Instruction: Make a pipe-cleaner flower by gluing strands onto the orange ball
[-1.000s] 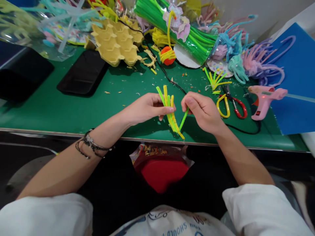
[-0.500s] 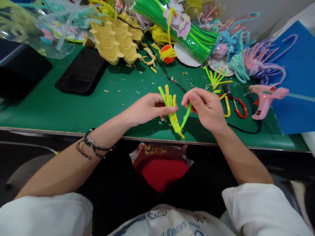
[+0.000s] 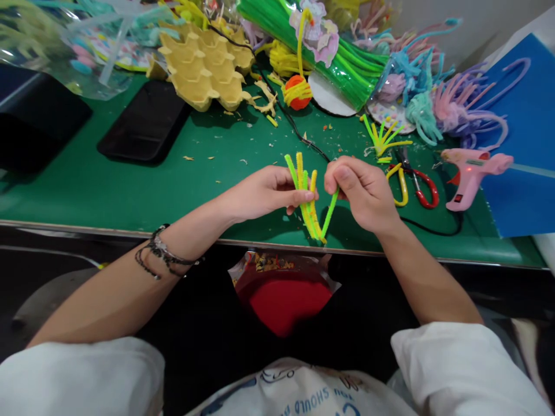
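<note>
Beyond the hands, a clear bag point(image 3: 347, 86) is packed with green pipe cleaners point(image 3: 271, 26). The left hand point(image 3: 275, 193), thumb closed toward fingers, grips a yellow-and-green bundle point(image 3: 309, 212) between the hands; the curled right hand point(image 3: 364, 190) pinches one green strand point(image 3: 330, 214), straighter than its bow half a second earlier.

Left of the left hand point(image 3: 273, 189), an open stretch of the green-topped desk point(image 3: 203, 190) runs to the black, round-cornered phone point(image 3: 145, 124), with only small scraps strewn on it. Farther back, the yellow moulded egg carton point(image 3: 206, 68) and clear-wrapped bundle of green fuzzy stems point(image 3: 347, 63) bar the way. A thin black cable point(image 3: 297, 132) crosses behind both hands. Beyond the right hand point(image 3: 364, 193), red-and-yellow-handled scissors point(image 3: 435, 189) and a pink plastic glue gun point(image 3: 470, 173) crowd the passage.
</note>
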The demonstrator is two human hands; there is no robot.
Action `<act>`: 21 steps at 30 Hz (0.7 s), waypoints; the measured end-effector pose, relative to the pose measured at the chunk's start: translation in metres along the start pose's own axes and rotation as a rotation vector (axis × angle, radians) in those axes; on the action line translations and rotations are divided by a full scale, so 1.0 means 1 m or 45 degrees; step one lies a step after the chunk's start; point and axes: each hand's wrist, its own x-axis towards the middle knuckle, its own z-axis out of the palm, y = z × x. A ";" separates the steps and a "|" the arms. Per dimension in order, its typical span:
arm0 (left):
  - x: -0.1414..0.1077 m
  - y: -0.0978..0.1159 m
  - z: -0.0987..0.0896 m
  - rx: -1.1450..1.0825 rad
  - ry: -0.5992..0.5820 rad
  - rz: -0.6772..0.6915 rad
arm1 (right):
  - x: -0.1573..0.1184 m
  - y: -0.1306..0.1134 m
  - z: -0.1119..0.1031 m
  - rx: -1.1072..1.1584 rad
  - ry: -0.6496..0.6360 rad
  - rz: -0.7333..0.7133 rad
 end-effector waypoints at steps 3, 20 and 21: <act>0.000 0.002 0.001 -0.028 -0.019 0.007 | -0.001 0.000 0.001 -0.058 0.024 -0.029; 0.000 0.000 0.001 -0.118 0.005 0.013 | -0.002 0.001 0.004 -0.065 0.097 -0.070; 0.000 0.000 0.001 -0.123 0.009 0.018 | -0.002 0.002 0.004 -0.075 0.109 -0.064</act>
